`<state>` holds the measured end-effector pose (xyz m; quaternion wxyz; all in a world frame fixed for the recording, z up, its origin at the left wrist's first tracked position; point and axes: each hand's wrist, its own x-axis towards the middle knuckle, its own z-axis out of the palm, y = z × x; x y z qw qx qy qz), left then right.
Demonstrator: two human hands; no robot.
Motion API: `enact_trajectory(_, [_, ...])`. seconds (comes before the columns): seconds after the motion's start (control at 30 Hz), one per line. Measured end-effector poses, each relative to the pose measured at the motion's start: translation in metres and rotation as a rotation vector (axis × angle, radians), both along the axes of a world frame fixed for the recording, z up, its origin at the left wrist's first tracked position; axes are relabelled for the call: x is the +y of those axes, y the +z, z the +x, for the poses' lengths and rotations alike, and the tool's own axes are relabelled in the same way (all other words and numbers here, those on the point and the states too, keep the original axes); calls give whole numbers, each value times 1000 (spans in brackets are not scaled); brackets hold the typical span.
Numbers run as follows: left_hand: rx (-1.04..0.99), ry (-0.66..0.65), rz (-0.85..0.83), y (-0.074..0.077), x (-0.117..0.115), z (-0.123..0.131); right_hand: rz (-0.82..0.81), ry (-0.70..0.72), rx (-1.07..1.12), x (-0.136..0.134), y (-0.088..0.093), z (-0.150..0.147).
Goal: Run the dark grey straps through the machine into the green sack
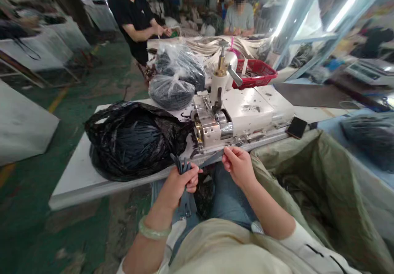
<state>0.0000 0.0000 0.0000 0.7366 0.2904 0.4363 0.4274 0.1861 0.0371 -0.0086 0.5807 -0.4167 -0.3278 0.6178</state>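
My left hand (184, 179) is closed round a bunch of dark grey straps (182, 165), whose ends stick up above the fingers. Below that hand the straps hang down, with a small metal buckle (185, 215) at their lower end. One grey strap (212, 159) runs across to my right hand (238, 165), which pinches its end between thumb and fingers. Both hands are above my lap, just in front of the table edge. Right behind them stands a white and metal machine (215, 130) with rollers and a lever on top.
An open black plastic bag (132, 138) of dark strips lies left on the white table (74, 171). Behind it are clear bags (172, 91). A red basket (260, 70), a phone (297, 127) and a large green sack (332, 171) are rightward. Two people work across the table.
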Motion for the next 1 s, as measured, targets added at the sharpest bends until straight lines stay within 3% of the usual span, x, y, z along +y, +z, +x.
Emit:
enact_trajectory(0.1, [-15,165,54,1,2,-3,-87,276,-58,-11,-5,16])
enact_trajectory(0.17, [-12,214,78,1,2,-2,-148,569,-87,-20,-8,21])
enact_trajectory(0.27, [8,194,80,2,3,1,-220,1071,-54,-34,-12,18])
enact_trajectory(0.33, [24,154,69,2,3,4,-222,1243,33,-39,-15,11])
enact_trajectory(0.4, [58,130,76,2,3,6,-208,1227,141,-39,-18,4])
enact_trajectory(0.5, [145,112,95,0,3,6,-230,1082,243,-31,-22,-4])
enact_trajectory(0.73, [166,90,80,-3,4,0,-301,1029,221,-14,-24,-10])
enact_trajectory(1.0, [191,105,100,-3,7,2,-305,1000,179,-12,-21,-14])
